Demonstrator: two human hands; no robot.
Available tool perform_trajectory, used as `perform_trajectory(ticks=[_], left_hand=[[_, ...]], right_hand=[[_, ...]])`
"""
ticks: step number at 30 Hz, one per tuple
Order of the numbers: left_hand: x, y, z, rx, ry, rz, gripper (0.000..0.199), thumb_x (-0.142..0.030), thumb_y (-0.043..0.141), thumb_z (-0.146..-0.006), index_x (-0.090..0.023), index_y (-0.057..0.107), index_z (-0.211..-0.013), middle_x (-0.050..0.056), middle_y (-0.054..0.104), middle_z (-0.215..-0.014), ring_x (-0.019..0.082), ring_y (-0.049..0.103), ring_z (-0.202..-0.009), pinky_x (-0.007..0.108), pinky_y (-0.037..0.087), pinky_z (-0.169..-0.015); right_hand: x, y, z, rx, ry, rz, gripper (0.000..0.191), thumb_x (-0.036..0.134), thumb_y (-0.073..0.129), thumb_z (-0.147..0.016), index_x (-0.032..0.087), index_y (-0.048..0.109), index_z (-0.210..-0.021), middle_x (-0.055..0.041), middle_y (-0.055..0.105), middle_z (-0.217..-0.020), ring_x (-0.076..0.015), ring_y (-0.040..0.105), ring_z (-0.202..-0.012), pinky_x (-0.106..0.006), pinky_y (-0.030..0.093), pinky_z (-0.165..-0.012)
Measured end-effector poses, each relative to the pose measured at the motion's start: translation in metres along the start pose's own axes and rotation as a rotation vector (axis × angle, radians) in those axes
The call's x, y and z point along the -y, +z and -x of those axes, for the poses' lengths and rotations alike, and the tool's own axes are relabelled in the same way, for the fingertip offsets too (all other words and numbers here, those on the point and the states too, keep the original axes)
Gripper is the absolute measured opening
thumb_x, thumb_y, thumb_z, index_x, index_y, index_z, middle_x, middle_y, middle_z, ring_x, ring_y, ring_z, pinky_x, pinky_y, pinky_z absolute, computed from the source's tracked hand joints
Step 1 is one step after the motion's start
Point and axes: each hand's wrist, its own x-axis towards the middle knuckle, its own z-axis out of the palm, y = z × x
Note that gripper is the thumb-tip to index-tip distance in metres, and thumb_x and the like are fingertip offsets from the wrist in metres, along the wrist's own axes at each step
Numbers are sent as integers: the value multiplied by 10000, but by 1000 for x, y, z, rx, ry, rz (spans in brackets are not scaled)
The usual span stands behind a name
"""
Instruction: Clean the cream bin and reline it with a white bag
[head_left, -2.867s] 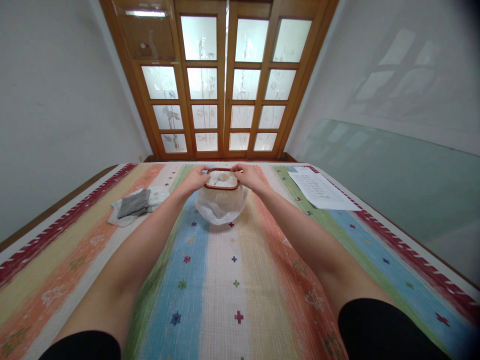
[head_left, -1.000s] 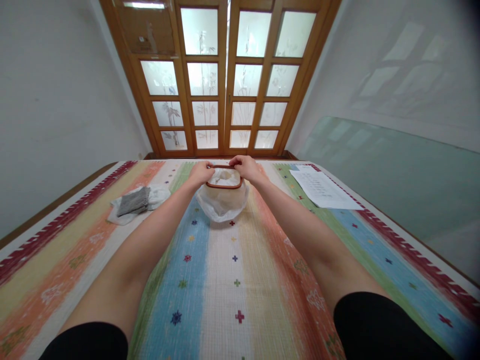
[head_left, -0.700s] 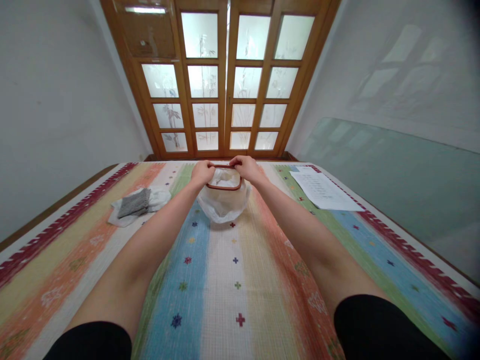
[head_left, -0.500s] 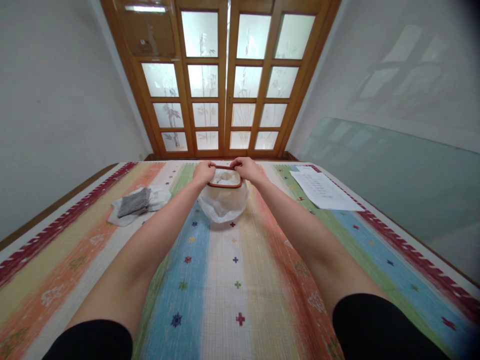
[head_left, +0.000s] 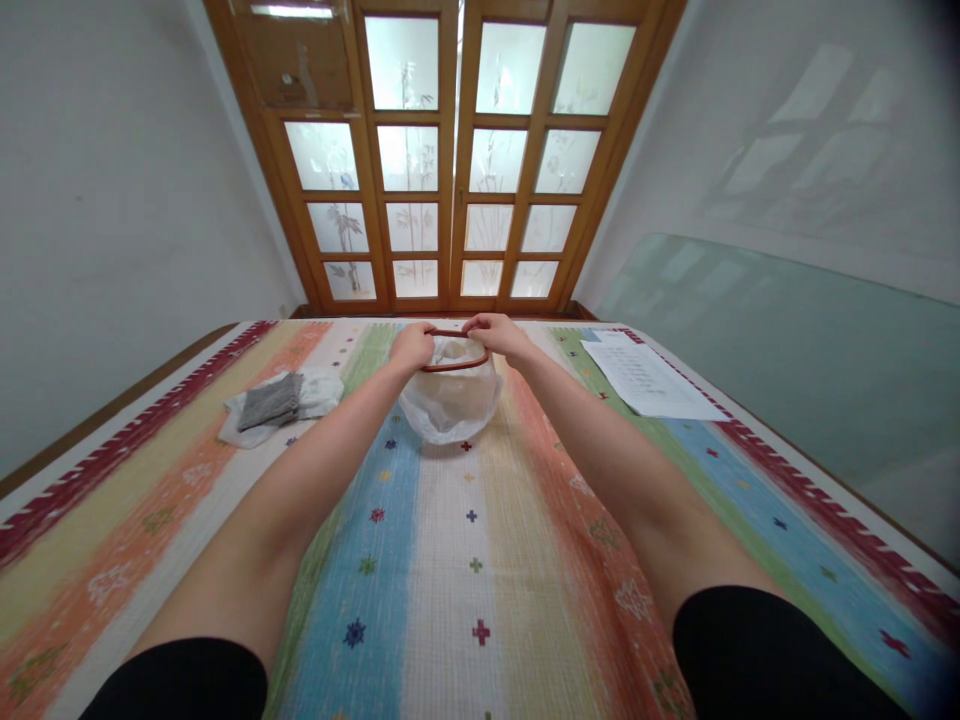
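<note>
The wooden double doors (head_left: 445, 190), with frosted panes etched with plants, stand beyond the far end of the tabletop (head_left: 112, 408), whose wooden edge shows at left. A striped tablecloth (head_left: 442, 560) in blue, white, yellow, orange and green covers it. Both forearms reach straight forward over the cloth from black sleeves (head_left: 750, 650), angling inward until the hands nearly meet near the far edge. At right lie sheets of printed paper (head_left: 645, 378). Between the hands, at the middle of the far part of the table, sits a translucent white plastic bag (head_left: 450, 405), bulging below a rounded brown rim (head_left: 456, 368). At left, a folded gray cloth (head_left: 271, 402) lies on crumpled white plastic (head_left: 321, 393). The left hand (head_left: 412, 347) is turned palm inward, its fingers closed on the rim's far left corner; the right hand (head_left: 501, 336) arches over the far right corner, fingers pinching it from above. Compared with the earliest view, the left hand has slid inward along the rim, and the rim appears flatter and slightly farther right.
</note>
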Motion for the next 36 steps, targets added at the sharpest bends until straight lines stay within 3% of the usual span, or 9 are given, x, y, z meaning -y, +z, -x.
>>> perform_trajectory(ticks=[3, 7, 10, 15, 21, 27, 36], left_hand=[[-2, 0, 0, 7, -24, 127, 395, -132, 585, -849, -230, 811, -1158, 61, 790, -1225, 263, 692, -1212, 339, 496, -1089], [-3, 2, -1, 17, -47, 231, 419, -104, 587, -820, -183, 806, -1168, 71, 810, -1147, 248, 724, -1118, 339, 534, -1045], [-4, 5, -2, 0, -45, 246, 446, -99, 596, -820, -187, 789, -1212, 72, 796, -1200, 240, 715, -1155, 333, 528, -1060], [-2, 6, -9, -18, -24, 235, 459, -76, 574, -812, -210, 801, -1188, 52, 790, -1223, 236, 693, -1213, 331, 511, -1092], [1, 1, -15, 22, -34, 200, 456, -63, 549, -822, -187, 808, -1176, 77, 797, -1192, 230, 718, -1134, 321, 523, -1052], [-1, 1, -12, 48, -46, 162, 473, -59, 548, -802, -207, 813, -1164, 63, 805, -1162, 228, 720, -1109, 314, 525, -1017], [-5, -1, -7, 30, 26, 13, 446, -106, 561, -850, -236, 803, -1201, 58, 781, -1257, 234, 680, -1224, 304, 487, -1070]], right_hand=[[2, -5, 5, -49, 38, 33, 336, 231, 637, -825, 182, 745, -1139, -45, 769, -974, -157, 666, -815, -209, 476, -663], [8, -15, 13, -46, 43, 242, 264, 248, 656, -826, 186, 769, -1056, -68, 775, -1012, -187, 685, -880, -244, 508, -747], [13, -19, 14, -38, 47, 379, 222, 239, 651, -834, 189, 789, -1000, -75, 784, -1001, -204, 698, -911, -262, 510, -808], [16, -15, 12, -100, 49, 487, 277, 232, 609, -860, 209, 800, -1058, -76, 799, -1051, -224, 714, -1001, -267, 511, -878], [19, -11, 17, -73, 41, 533, 285, 234, 599, -855, 238, 818, -1037, -67, 809, -1045, -233, 730, -1009, -265, 510, -846], [19, -14, 15, 10, 70, 513, 270, 201, 577, -857, 205, 833, -943, -57, 763, -715, -194, 723, -715, -256, 503, -735], [22, -13, 20, 14, 57, 616, 332, 207, 557, -887, 224, 839, -1060, -81, 803, -851, -231, 741, -922, -263, 488, -787]])
